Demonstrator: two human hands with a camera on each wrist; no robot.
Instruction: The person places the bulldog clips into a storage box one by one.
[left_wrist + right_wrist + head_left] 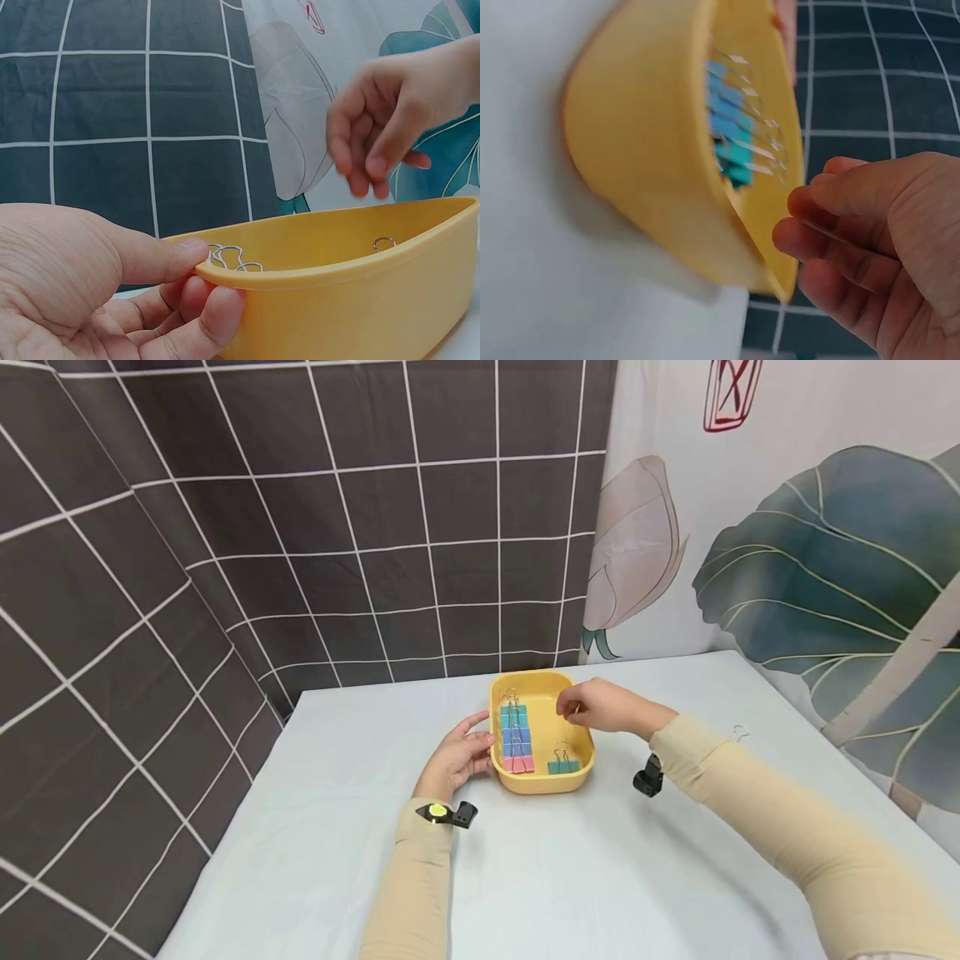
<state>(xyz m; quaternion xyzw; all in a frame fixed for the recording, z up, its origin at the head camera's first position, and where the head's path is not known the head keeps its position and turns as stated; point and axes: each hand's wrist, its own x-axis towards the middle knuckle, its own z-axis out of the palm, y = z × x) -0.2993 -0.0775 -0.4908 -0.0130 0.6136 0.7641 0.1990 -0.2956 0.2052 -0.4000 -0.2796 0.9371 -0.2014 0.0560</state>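
Note:
A yellow plastic bin [542,784] sits on the table. Down its left side runs a row of binder clips [515,737] in teal, blue and pink, wire handles up. One teal binder clip [563,767] lies apart at the near right corner. My left hand [457,756] pinches the bin's left rim, thumb on top and fingers under the edge [161,292]. Over the right side of the bin hovers my right hand [600,704], its fingers loosely bent. Nothing shows between those fingers [802,238] in the right wrist view.
Wire handles of another clip [739,732] show on the white table [330,760], partly behind the right sleeve [787,835]. A dark gridded cloth [360,527] hangs behind and to the left. A leaf-printed curtain [847,560] hangs at the right.

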